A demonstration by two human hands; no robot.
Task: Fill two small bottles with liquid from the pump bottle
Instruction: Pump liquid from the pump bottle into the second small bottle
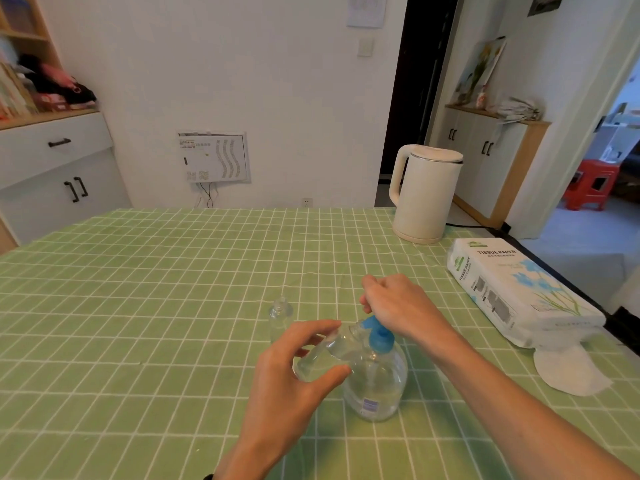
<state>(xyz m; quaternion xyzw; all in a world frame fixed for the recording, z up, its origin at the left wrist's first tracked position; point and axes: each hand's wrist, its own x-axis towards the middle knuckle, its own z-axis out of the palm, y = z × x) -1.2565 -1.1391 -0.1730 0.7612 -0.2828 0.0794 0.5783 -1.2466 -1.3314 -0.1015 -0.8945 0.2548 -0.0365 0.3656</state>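
A clear pump bottle [375, 386] with a blue pump head [379, 336] stands on the green checked table [156, 289]. My right hand [398, 306] rests on top of the blue pump head, fingers curled over it. My left hand [294, 368] holds a small clear bottle [322, 358] tilted, its mouth up against the pump's spout. A second small clear bottle [280, 315] stands upright on the cloth just behind my left hand, uncapped and apart from both hands.
A white electric kettle [424, 195] stands at the back right. A pack of tissue paper [516, 292] lies along the right edge, with a round white pad [568, 370] in front of it. Cabinets line the left and right walls.
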